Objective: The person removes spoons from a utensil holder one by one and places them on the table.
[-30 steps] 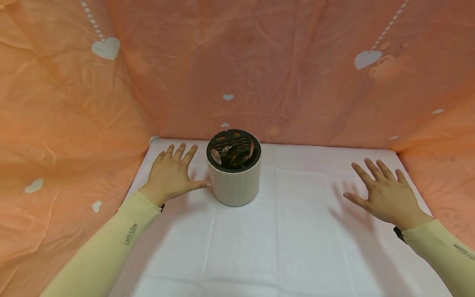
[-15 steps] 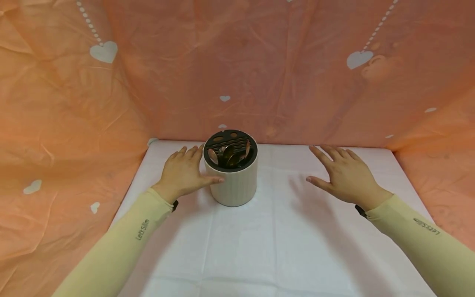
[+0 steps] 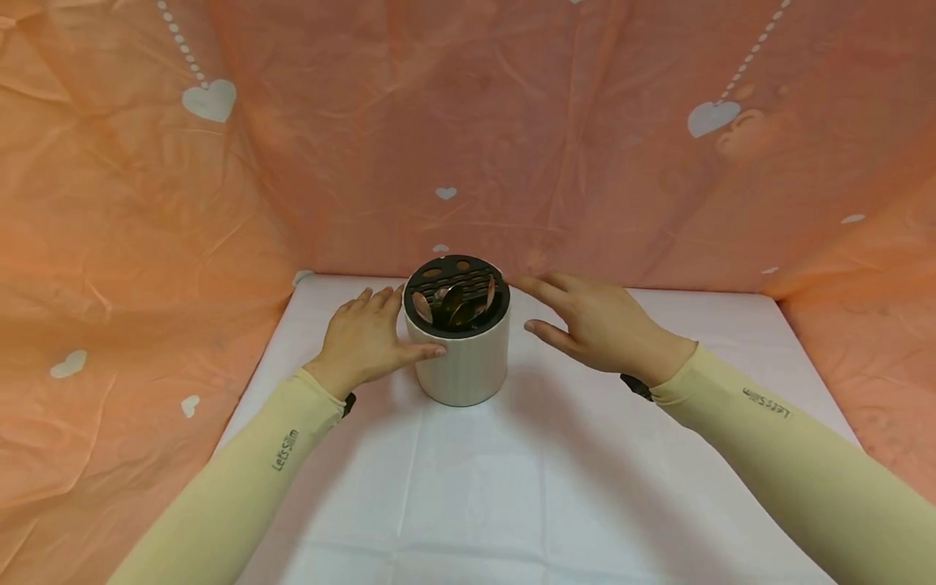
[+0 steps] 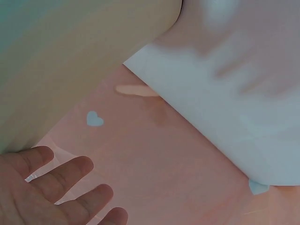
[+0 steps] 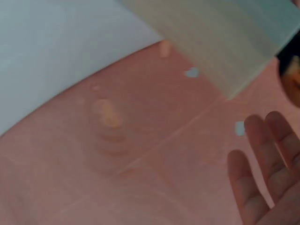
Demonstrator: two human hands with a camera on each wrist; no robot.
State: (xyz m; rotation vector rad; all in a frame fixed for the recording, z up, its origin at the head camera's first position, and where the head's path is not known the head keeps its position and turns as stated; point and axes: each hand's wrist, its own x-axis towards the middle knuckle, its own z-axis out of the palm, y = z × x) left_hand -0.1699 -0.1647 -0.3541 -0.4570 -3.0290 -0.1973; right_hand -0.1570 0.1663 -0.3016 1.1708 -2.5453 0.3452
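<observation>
A white ribbed cylindrical utensil holder stands upright toward the back of the table. Its black slotted top has several spoons in it, some copper and some dark gold, with their bowls up. My left hand is at the holder's left side, thumb across the front of the wall and the other fingers extended along the far left. In the left wrist view, fingertips lie right at the wall. My right hand reaches in from the right, fingers extended, index fingertip right by the rim and thumb apart from the wall.
A white cloth covers the table. Orange-pink fabric with pale hearts hangs close behind the holder and along both sides. Light yellow sleeves cover both forearms, with a dark band at each wrist.
My left hand has moved right to the holder's side. My right hand has swung left from the table's right side to beside the rim. The holder stays in place.
</observation>
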